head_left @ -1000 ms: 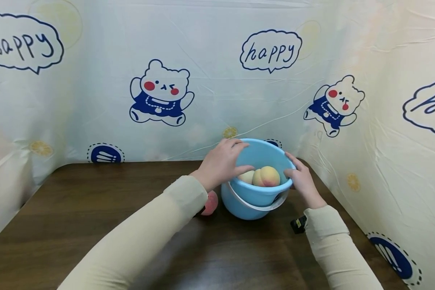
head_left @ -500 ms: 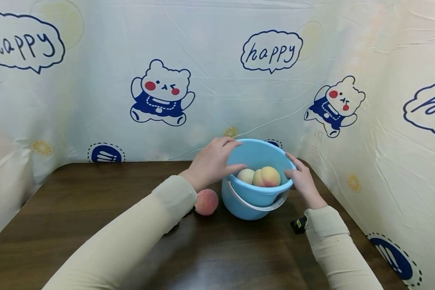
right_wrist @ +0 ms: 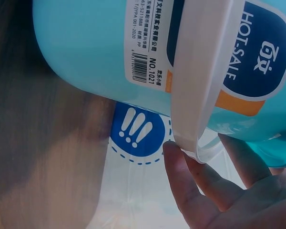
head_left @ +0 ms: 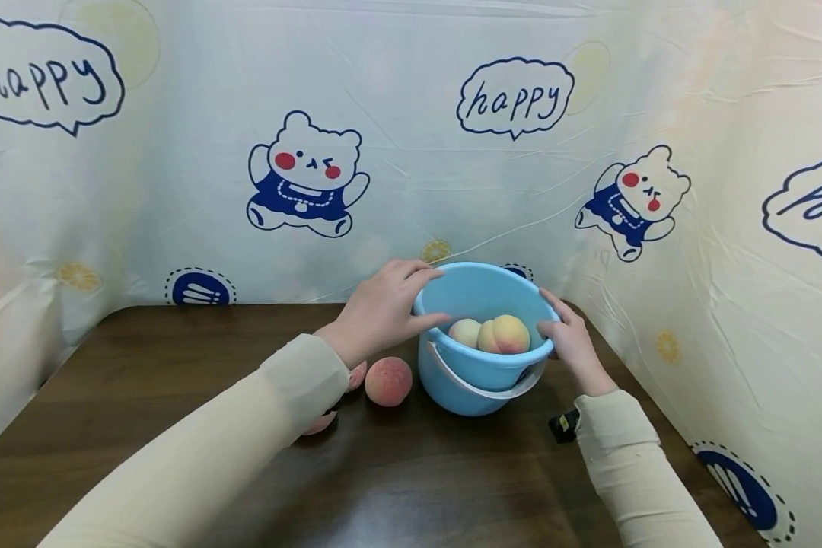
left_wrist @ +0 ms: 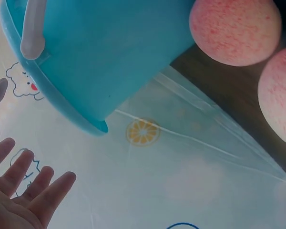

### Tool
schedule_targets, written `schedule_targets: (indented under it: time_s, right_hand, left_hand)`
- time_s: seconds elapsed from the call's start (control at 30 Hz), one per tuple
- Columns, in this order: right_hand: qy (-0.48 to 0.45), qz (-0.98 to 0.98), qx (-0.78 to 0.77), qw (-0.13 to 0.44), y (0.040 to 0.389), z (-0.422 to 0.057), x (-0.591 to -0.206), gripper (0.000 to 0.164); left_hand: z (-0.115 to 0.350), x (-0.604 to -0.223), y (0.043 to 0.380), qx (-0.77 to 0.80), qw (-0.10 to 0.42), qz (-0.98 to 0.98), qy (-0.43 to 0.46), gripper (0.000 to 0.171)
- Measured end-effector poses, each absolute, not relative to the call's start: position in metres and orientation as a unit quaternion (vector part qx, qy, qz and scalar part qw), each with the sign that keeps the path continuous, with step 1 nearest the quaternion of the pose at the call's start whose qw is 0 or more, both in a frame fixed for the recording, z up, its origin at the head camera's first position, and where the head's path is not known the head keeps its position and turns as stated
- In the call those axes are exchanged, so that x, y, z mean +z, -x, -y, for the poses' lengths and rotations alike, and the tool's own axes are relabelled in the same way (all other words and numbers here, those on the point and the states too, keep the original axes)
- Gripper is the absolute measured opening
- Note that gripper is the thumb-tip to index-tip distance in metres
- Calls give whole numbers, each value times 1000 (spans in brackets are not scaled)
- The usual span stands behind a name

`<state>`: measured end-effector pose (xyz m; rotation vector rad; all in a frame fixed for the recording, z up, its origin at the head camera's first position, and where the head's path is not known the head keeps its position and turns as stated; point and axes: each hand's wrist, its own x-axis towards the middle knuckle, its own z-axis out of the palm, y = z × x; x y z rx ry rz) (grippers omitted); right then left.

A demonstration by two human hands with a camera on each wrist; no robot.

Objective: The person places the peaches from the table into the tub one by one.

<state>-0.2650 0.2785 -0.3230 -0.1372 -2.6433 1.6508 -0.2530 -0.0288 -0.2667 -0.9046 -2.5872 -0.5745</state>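
Observation:
A light blue bucket [head_left: 473,396] with a pale handle [head_left: 445,373] stands on the table, two yellowish peaches [head_left: 503,335] inside it. My right hand [head_left: 571,342] grips its right rim, thumb over the inside and fingers along the outer wall by the handle [right_wrist: 188,86]. At the left rim my left hand [head_left: 383,308] hangs with nothing in it; the left wrist view shows its fingers [left_wrist: 52,195] spread apart from the bucket. A pinkish-red peach [head_left: 388,382] lies on the table left of the bucket. Two more, one peach [head_left: 320,423] nearer me, are partly hidden by the left sleeve.
The brown wooden table [head_left: 438,487] meets a printed cloth backdrop [head_left: 411,175] behind the bucket and another cloth side on the right. Close to the right cuff is a small black object [head_left: 563,426].
My left hand has drawn back leftward from over the bucket's opening, and its sleeve has uncovered reddish peaches on the table. The right hand and bucket have stayed put.

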Motion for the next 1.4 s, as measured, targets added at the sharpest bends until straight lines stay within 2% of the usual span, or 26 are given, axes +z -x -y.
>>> schedule_targets:
  time_s: [0.37,0.67,0.97,1.4]
  right_hand:
    - [46,846,531,7,265,-278,-324,70]
    - [49,848,528,11,263,-277,-323,71]
    - [55,852,520,19,263,-277,-322,74]
    - [56,851,522,21,261,-275,-321,73]
  left_hand:
    - [48,-268,244,-193,194,902,334,60]
    - [70,-269,235,-183,193,908,324,62]
    - [90,-277,227,-171,222,904,323,61]
    - [111,-292,217,-179,203,919,287,62]
